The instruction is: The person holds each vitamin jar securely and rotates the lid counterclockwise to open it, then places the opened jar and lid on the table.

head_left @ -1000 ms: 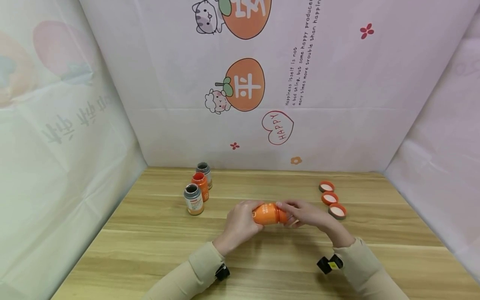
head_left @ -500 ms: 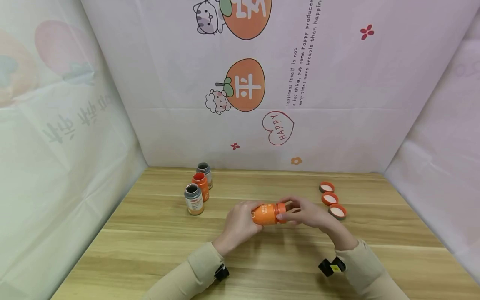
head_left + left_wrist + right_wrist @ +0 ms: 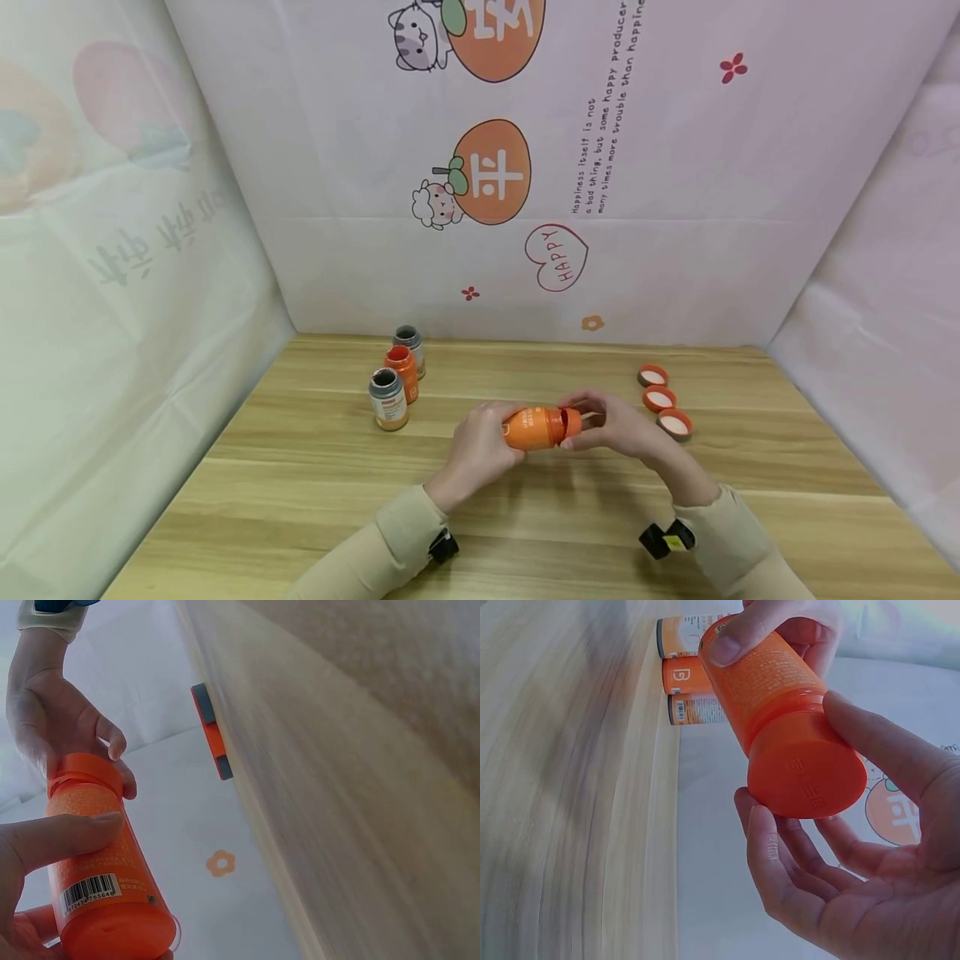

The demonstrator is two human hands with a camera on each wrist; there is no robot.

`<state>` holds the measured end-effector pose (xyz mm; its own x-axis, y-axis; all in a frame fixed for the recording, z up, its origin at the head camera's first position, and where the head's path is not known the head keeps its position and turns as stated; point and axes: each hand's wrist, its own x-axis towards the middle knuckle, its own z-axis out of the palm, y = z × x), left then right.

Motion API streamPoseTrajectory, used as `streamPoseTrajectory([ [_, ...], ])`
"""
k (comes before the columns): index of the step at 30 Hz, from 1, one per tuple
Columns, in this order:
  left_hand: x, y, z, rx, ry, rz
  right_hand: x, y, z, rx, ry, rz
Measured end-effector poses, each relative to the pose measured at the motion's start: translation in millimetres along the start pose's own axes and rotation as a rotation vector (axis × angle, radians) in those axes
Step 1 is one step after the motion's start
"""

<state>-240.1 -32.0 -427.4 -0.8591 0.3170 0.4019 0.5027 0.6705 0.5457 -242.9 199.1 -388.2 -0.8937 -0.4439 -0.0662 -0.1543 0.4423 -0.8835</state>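
Observation:
My left hand [image 3: 480, 446] grips an orange bottle [image 3: 529, 428] round its body, holding it on its side above the table. The bottle's neck points to the right. Over that end sits an orange cap [image 3: 573, 422], which in the head view is tilted, with a gap at the neck. My right hand [image 3: 618, 427] pinches this cap at its edge. In the right wrist view the cap's face [image 3: 808, 772] lies between thumb and fingers. The left wrist view shows the bottle's base and barcode [image 3: 90, 892], with my left thumb along its side.
Three uncapped bottles stand at the back left: a grey-necked one [image 3: 390, 407], an orange one [image 3: 406, 379] and another grey-necked one [image 3: 417, 354]. Three caps lie in a row at right, inner side up: far [image 3: 653, 376], middle [image 3: 660, 398], near [image 3: 676, 425]. Cloth walls surround the wooden table [image 3: 300, 467].
My right hand has shifted its fingers round the cap. The cap now stands tilted from the bottle's neck, where half a second ago it sat straight. My left hand and the bottle stay in place.

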Motion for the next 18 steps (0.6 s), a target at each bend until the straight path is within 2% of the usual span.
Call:
streamPoseTrajectory([
  [10, 1.1, -1.9, 1.6, -0.072, 0.020, 0.010, -3.0, 5.8, -2.0, 0.039, 0.041, 0.030],
  [18, 0.1, -3.5, 2.2, -0.153, 0.006, -0.020, -4.3, 10.1, -1.8, 0.095, 0.050, 0.065],
])
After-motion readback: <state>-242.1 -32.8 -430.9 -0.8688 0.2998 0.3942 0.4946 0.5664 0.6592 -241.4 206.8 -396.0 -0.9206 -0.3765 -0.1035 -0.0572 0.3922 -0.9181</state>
